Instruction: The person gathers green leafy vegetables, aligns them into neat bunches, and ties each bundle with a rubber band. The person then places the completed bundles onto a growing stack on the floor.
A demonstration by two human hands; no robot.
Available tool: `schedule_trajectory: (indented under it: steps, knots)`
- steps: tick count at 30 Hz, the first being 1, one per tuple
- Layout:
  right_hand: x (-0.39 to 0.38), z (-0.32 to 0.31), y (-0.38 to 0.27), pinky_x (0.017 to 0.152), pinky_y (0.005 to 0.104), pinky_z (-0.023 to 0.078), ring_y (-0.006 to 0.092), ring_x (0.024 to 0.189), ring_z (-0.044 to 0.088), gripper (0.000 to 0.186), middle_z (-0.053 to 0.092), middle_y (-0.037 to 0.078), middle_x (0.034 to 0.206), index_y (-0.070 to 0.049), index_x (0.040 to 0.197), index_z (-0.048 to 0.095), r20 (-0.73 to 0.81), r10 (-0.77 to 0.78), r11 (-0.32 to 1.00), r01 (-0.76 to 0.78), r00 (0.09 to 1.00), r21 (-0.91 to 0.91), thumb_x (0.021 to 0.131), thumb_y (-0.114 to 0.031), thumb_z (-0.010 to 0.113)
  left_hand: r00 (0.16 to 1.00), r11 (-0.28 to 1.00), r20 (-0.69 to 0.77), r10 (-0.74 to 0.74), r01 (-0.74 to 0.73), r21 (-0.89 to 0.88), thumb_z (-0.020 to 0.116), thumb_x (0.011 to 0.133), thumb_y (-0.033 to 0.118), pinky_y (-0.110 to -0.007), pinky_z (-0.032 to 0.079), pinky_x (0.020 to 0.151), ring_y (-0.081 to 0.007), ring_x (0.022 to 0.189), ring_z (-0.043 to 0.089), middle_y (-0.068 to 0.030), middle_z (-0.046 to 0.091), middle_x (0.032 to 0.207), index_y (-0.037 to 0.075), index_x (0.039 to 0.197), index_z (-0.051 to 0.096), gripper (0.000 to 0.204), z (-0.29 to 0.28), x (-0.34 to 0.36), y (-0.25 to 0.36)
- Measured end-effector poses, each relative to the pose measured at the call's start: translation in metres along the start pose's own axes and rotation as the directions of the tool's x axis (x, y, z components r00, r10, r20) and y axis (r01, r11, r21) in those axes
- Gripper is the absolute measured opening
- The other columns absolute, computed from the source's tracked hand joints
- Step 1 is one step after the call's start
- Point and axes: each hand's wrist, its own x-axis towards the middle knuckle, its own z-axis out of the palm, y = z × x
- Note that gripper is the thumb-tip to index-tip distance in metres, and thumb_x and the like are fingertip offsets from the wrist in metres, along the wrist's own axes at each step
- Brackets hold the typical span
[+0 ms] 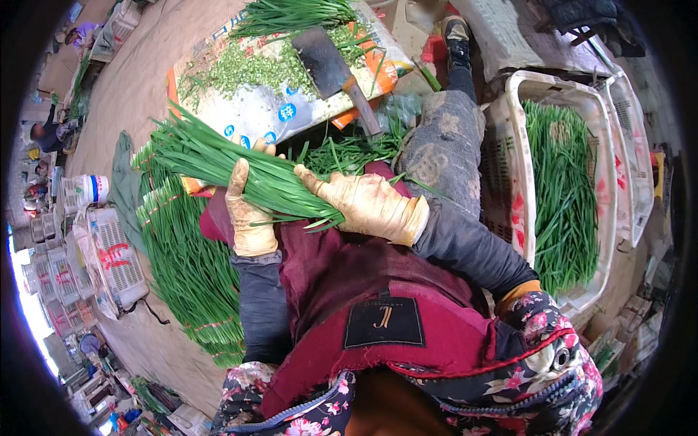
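Note:
Both my hands, in pale worn gloves, are closed round one bundle of garlic chives (280, 187) held in front of my lap. My left hand (251, 218) grips its middle with the thumb across the top. My right hand (374, 205) clasps the leaf-tip end. The stalk ends point up and left. Loose chives (345, 156) lie just beyond my hands. A cleaver (320, 62) with a wooden handle rests on a sack-covered board (273, 112), among chopped chive bits (243, 69). More chives (298, 14) lie at its far edge.
Tied chive bundles (185, 254) are stacked on my left, beside a green cloth (127, 182). At right stands a white plastic crate (516, 182) filled with chives (560, 203). A crate (116, 254) and a white bucket (86, 190) stand farther left. Other people work in the background.

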Motion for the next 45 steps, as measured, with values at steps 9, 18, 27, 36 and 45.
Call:
schedule_trajectory:
  steps: [9, 18, 27, 36, 45]
  knots:
    - [0.055, -0.04, 0.032, 0.104, 0.0469, 0.042, 0.0452, 0.123, 0.048, 0.107, 0.047, 0.028, 0.134, -0.006, 0.153, 0.022, 0.134, -0.038, 0.902, -0.024, 0.99, 0.431, 0.069, -0.03, 0.083, 0.922, 0.794, 0.071, 0.381, -0.365, 0.486, 0.072, 0.084, 0.003, -0.034, 0.054, 0.085, -0.0194, 0.09, 0.064, -0.0117, 0.066, 0.097, -0.003, 0.145, 0.033, 0.073, 0.073, 0.018, 0.053]
    - [0.156, -0.053, 0.018, 0.108, 0.0475, 0.035, 0.0414, 0.124, 0.046, 0.105, 0.05, 0.025, 0.129, 0.006, 0.146, 0.028, -0.409, -0.103, 0.909, 0.253, 0.907, 0.331, 0.063, -0.024, 0.085, 0.644, 0.37, 0.424, 0.637, -0.737, 0.565, 0.074, 0.079, -0.003, -0.036, 0.047, 0.098, -0.0218, 0.103, 0.063, -0.0138, 0.067, 0.109, -0.007, 0.133, 0.047, 0.06, 0.102, 0.06, 0.06]
    - [0.179, -0.016, 0.053, 0.109, 0.0506, 0.032, 0.0441, 0.123, 0.047, 0.1, 0.052, 0.025, 0.13, -0.001, 0.151, 0.025, -0.432, -0.085, 0.89, 0.264, 0.898, 0.372, 0.068, -0.028, 0.075, 0.965, 0.516, 0.203, 0.165, -0.26, 0.816, 0.084, 0.079, 0.03, -0.035, 0.047, 0.1, -0.0169, 0.112, 0.057, -0.0089, 0.06, 0.129, 0.003, 0.133, 0.053, 0.067, 0.014, 0.074, 0.037]
    - [0.171, -0.013, -0.013, 0.1, 0.0478, 0.04, 0.0283, 0.097, 0.063, 0.043, 0.064, 0.01, 0.095, -0.006, 0.118, 0.056, -0.503, -0.217, 0.96, 0.276, 0.836, 0.045, 0.079, -0.023, 0.059, 0.765, 0.2, 0.379, 0.521, -0.541, 0.817, 0.08, 0.077, 0.043, -0.046, 0.032, 0.113, -0.0304, 0.135, 0.041, -0.0155, 0.043, 0.148, 0.0, 0.151, 0.028, 0.1, 0.058, 0.025, 0.06]
    - [0.132, -0.013, -0.048, 0.1, 0.0449, 0.043, 0.0345, 0.101, 0.063, 0.068, 0.065, 0.018, 0.103, -0.002, 0.122, 0.052, -0.015, -0.119, 0.882, 0.112, 0.993, 0.457, 0.065, -0.029, 0.08, 0.686, 0.066, 0.261, 0.679, -0.411, 0.909, 0.067, 0.093, 0.016, -0.04, 0.048, 0.104, -0.0293, 0.123, 0.054, -0.0163, 0.042, 0.143, -0.001, 0.132, 0.051, 0.045, 0.018, -0.047, 0.077]
